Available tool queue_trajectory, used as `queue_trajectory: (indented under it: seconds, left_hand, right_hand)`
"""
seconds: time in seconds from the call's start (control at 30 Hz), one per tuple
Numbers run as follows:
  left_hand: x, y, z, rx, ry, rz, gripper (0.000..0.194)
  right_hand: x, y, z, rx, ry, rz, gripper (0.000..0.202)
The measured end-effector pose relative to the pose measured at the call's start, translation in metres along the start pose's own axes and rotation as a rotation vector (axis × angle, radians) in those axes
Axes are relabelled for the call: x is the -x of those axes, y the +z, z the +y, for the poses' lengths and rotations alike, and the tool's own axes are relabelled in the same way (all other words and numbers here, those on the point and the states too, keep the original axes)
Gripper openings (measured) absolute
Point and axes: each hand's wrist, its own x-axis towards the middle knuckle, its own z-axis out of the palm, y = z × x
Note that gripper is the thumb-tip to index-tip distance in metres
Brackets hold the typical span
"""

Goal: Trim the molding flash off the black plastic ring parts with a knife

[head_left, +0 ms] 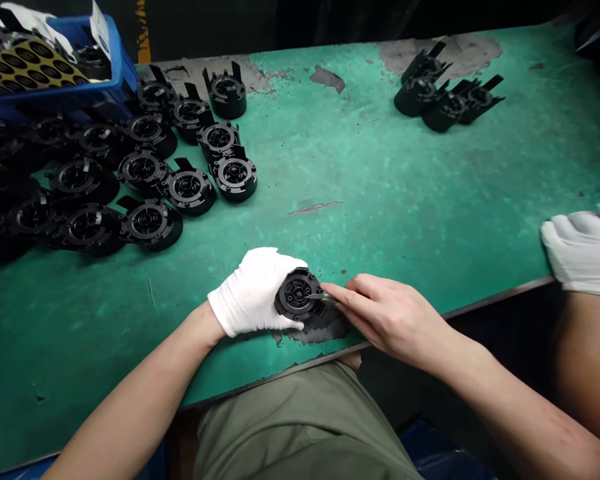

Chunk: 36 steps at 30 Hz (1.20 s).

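Note:
My left hand (257,293), in a white glove, is wrapped round the side of a round black plastic housing (296,293) near the table's front edge. The housing's ringed face with small holes is turned up towards me. Bare, my right hand (387,310) pinches a thin, pointed metal tool (325,298) between thumb and fingers. The tool's tip lies over the right part of the housing's face; whether it touches, I cannot tell. My fingers cover the tool's rear part.
Many similar black housings (150,223) crowd the table's left side, and several more (443,107) stand at the back right. A blue bin (123,60) at the back left holds a sheet of round stickers (30,63). Another person's gloved hand (587,247) rests on the right edge.

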Motion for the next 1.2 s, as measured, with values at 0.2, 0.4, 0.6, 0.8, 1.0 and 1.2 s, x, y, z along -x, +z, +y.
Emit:
queue_trajectory:
  seconds: [0.2,0.4,0.6,0.8,1.0,1.2]
  left_hand:
    - [0.002,0.002,-0.002,-0.006,-0.002,0.008,0.073]
    - [0.001,0.002,-0.001,-0.001,0.013,0.011,0.07]
    - [0.005,0.005,-0.007,0.054,0.023,0.098,0.089]
    - [0.016,0.006,-0.007,-0.141,-0.032,0.213,0.099]
    - [0.014,0.003,-0.011,-0.076,-0.1,0.204,0.115]
    - [0.012,0.002,-0.015,-0.057,-0.025,0.238,0.089]
  right_hand:
    - [-0.006,-0.006,0.005,0.128,-0.014,0.039,0.031]
    - [-0.008,-0.007,0.004,0.129,0.029,0.074,0.034]
    - [-0.004,0.004,0.002,-0.017,0.131,0.089,0.038]
    - [0.005,0.006,0.006,-0.054,0.164,0.036,0.038]
    - [0.002,0.005,0.009,-0.098,0.228,0.085,0.037]
    - [-0.011,0.002,0.018,0.009,0.144,0.035,0.033]
